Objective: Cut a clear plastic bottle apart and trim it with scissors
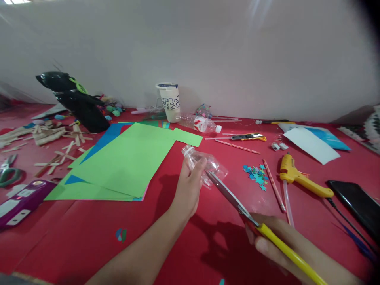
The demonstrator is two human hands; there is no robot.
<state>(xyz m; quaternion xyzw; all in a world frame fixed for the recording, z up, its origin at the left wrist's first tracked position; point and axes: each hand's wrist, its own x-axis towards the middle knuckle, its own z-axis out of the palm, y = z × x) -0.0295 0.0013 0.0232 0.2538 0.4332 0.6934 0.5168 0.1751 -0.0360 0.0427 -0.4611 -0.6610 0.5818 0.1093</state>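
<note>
My left hand [190,180] grips a clear plastic bottle piece [214,163], its neck pointing to the upper left. It looks like the cut top part of a bottle. In my right hand [270,233] is a pair of scissors [230,194] with yellow handles and long metal blades. The blade tips touch the plastic beside my left thumb; how far the blades are apart is hard to tell. Sheets of green paper [127,158] lie left of my left hand. A small pile of star sequins [257,176] lies to the right of the bottle piece.
A yellow glue gun [305,180], a pencil [273,185] and a black phone [358,206] lie at the right. Behind are a whole bottle [200,123], a white cup [170,103] and a box cutter [248,137]. Wooden sticks [49,134] and a purple device [25,202] are at the left.
</note>
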